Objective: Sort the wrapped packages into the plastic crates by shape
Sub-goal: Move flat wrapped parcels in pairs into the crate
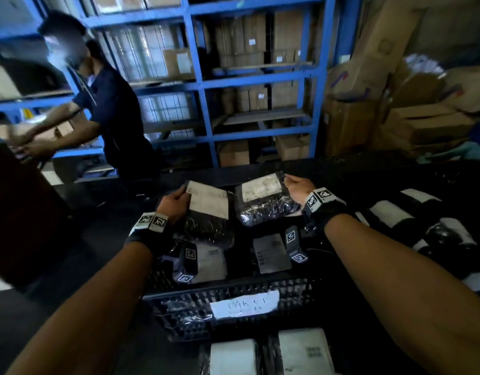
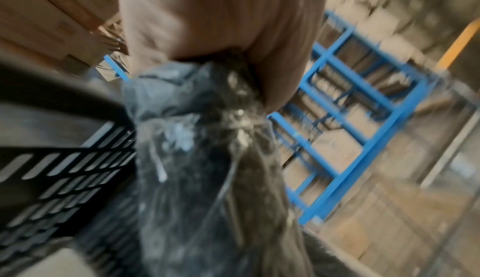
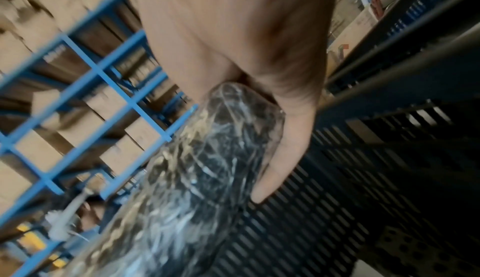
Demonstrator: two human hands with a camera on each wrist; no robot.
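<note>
While each hand [image 1: 174, 205] [image 1: 297, 189] grips a pkg [image 1: 206, 212] [image 1: 263, 198], labelled pkgs [image 1: 271, 253] lie in black crate [image 1: 233, 301].

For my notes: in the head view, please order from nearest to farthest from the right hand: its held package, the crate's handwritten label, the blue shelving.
1. Held package, in the right hand.
2. Handwritten label, on the crate's near wall.
3. Blue shelving, behind.
</note>
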